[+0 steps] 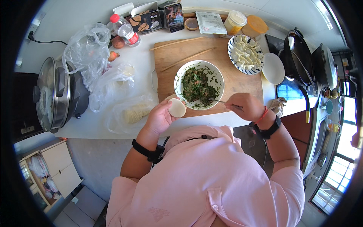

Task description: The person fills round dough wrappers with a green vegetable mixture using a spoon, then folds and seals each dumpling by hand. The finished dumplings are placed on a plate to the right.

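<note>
A round dumpling wrapper [177,108] lies on the fingers of my left hand [159,117], with the edge of another pale round piece showing behind it. My right hand [244,105] grips a metal utensil [219,101] whose far end is in the green and brown filling [195,85]. That filling sits in a white bowl [222,82] on a wooden cutting board [244,89]. To the left, a stack of wrappers [136,113] lies in a clear plastic bag [116,120]. Folded dumplings [246,54] fill a blue-striped plate [230,50] on the board's back right.
Two wooden chopsticks [188,59] lie on the board. Plastic bags [85,51] and an electric pot [61,93] stand left. Behind are a bottle [126,31], a phone [174,17] and jars [235,22]. A white bowl [273,68] and a wok [299,56] are at right.
</note>
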`<state>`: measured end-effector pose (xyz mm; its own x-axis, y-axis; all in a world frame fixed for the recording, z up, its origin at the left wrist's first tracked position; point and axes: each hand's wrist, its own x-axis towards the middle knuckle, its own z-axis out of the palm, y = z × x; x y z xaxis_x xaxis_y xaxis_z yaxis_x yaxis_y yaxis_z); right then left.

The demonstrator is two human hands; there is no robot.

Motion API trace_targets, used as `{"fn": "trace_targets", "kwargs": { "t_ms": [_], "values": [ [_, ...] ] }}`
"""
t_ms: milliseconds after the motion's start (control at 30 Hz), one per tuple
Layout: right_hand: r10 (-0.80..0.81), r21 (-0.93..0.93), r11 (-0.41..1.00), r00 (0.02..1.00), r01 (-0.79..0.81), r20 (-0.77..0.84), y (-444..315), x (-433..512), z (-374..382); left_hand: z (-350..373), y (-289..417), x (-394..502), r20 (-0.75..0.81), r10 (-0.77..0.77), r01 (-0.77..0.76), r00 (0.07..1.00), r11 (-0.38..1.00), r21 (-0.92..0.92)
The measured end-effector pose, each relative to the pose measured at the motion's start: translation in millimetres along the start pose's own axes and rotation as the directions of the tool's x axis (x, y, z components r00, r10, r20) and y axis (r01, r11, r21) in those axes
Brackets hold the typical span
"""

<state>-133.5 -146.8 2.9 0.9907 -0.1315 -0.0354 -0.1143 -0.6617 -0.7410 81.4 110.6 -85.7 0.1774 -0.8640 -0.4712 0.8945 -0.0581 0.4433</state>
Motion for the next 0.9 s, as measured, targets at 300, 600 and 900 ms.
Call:
{"fn": "trace_targets", "kwargs": {
  "t_ms": [300,600,900],
  "values": [
    [0.54,0.503,0.726,0.842,-0.469,0.006,-1.5,11.4,16.5,-0.1,1.3,-9.8,-0.078,-0.002,0.002,0.997,1.0,-0.003],
    [0.563,0.725,0.554,0.826,-0.409,0.034,5.0,19.1,52.6,-1.9,-0.1,-12.7,-0.085,0.037,-0.04,0.996,0.998,-0.038],
    [0.72,0.981,0.005,0.682,-0.192,0.13,22.1,25.3,66.3,2.3,23.2,-15.7,-0.18,0.126,-0.137,0.976,0.989,-0.052]
  ]
}}
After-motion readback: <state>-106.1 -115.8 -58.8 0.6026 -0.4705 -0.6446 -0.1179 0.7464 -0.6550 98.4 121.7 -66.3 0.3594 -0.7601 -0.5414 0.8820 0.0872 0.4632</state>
